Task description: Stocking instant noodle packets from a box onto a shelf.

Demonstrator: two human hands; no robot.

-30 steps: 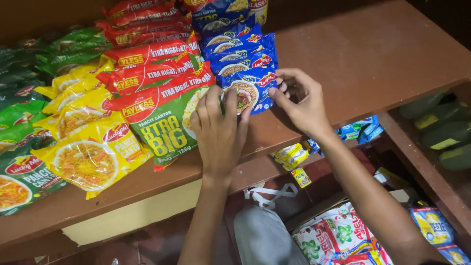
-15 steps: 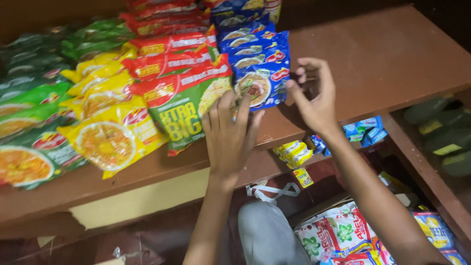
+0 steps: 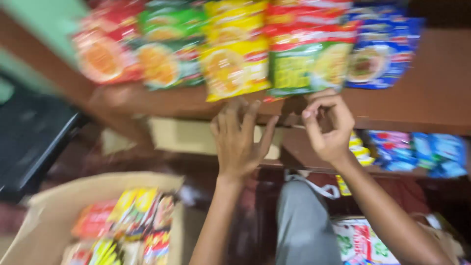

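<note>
Fingers of left hand [image 3: 239, 142] spread, right hand [image 3: 327, 126] curled empty, both now off the blue packet [image 3: 380, 54].

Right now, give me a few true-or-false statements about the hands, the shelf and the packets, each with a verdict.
1. Both hands hold a blue packet. False: the left hand is spread open and the right hand is curled, and neither holds a packet.
2. Packets lie in a row on the shelf. True.
3. The yellow packet overhangs the shelf edge. True.
4. The cardboard box at lower left is empty. False: it holds packets.
</note>
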